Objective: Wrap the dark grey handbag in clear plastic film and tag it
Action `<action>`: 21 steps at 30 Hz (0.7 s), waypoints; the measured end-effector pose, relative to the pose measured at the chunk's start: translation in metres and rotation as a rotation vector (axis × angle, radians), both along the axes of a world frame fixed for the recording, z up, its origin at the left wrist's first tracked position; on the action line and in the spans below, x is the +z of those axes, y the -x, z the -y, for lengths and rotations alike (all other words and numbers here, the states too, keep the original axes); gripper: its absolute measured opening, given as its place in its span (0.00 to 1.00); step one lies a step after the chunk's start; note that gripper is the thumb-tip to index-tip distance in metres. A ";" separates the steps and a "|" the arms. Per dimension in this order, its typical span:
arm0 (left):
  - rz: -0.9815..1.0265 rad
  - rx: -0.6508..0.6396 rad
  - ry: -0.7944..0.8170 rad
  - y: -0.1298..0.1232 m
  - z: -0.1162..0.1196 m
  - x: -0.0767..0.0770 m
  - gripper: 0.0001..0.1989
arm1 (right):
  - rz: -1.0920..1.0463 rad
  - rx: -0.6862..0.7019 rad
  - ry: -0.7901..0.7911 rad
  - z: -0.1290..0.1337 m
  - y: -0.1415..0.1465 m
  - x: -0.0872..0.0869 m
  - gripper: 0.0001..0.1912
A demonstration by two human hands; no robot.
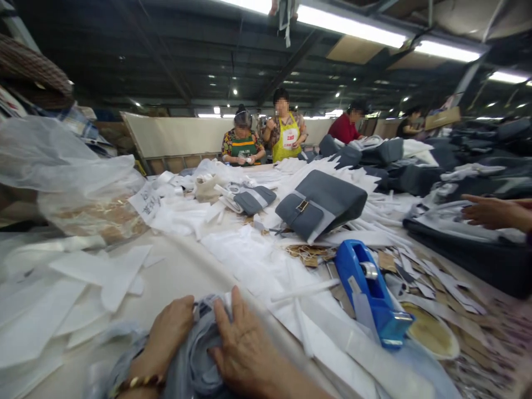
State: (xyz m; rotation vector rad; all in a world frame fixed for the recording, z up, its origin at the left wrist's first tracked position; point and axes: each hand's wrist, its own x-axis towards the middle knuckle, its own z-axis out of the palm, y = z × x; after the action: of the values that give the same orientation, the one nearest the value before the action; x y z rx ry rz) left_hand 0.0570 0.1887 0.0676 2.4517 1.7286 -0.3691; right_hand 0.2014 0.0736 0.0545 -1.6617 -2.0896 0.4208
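Observation:
At the bottom of the head view, a grey coiled bundle [203,343] lies between my hands; it looks like rolled straps or strips, partly under clear plastic. My left hand [168,332], with a beaded bracelet at the wrist, curls its fingers against the bundle's left side. Over its right side lies my right hand [245,346], fingers stretched and spread, the thumb toward the coil's hollow. The bundle's lower part runs out of view. White cut sheets [70,299] lie left of my hands. A blue tape dispenser [369,293] stands to the right.
A dark grey bag [322,205] with a buckle sits ahead on white strips. A plastic sack [83,188] stands at left. A co-worker's hand [494,212] is above a dark bag [469,255] at right. A tape roll [430,330] lies beside the dispenser. Several people work behind.

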 end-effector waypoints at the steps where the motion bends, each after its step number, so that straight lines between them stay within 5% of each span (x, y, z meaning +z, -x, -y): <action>1: 0.015 0.004 -0.004 0.001 -0.001 -0.004 0.20 | -0.005 0.011 0.031 0.001 -0.002 0.005 0.39; 4: 0.067 -0.006 0.004 0.006 -0.003 -0.010 0.20 | -0.010 0.002 0.085 0.000 -0.021 0.023 0.39; 7: 0.119 -0.011 0.021 0.009 -0.006 -0.012 0.17 | 0.064 -0.251 0.009 -0.008 -0.070 0.037 0.24; 13: 0.173 0.021 0.008 0.010 -0.006 -0.015 0.15 | 0.302 -0.636 0.102 -0.035 -0.188 0.020 0.08; 17: 0.202 0.040 0.005 0.008 -0.003 -0.015 0.16 | 0.397 -0.622 0.152 -0.042 -0.209 -0.001 0.08; 21: 0.190 0.065 0.025 0.007 -0.003 -0.014 0.17 | 0.402 -0.601 0.143 -0.043 -0.208 -0.003 0.08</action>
State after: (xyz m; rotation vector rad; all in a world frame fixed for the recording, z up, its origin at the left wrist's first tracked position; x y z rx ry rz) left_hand 0.0498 0.1915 0.0541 2.3218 1.7088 -0.1442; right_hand 0.4091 0.1166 0.0520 -2.5054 -1.6965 0.0387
